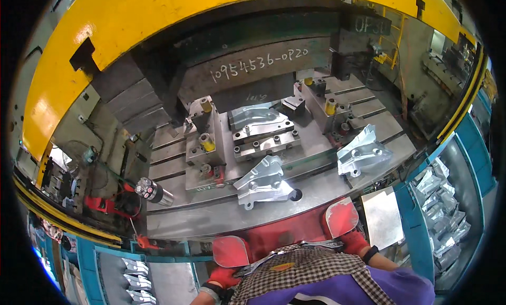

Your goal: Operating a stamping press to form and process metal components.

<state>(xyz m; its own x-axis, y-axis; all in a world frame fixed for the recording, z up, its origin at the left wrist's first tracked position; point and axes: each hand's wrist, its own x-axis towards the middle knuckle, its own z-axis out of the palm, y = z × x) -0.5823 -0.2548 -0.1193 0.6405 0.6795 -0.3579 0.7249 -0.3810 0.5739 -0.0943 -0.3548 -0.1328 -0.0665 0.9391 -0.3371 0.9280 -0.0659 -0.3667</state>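
Observation:
My left hand (224,276), in a red glove, is at the lower edge beside a red rounded guard (230,251) on the front of the press. On the other side, my right hand (354,243), also red-gloved, is just below a second red guard (341,218). The fingers of both hands are mostly hidden. Ahead of me, one bent, shiny stamped metal part (265,182) lies on the press bed's front edge. Another stamped part (363,151) lies farther right. A formed metal piece (258,115) sits on the lower die (268,146) in the middle.
The dark upper die block (253,68) hangs above, inside the yellow press frame (137,12). Die posts (205,126) flank the lower die. A silver canister (154,192) stands at left. Blue-framed bins hold parts (445,210) at right and several more (138,281) at lower left.

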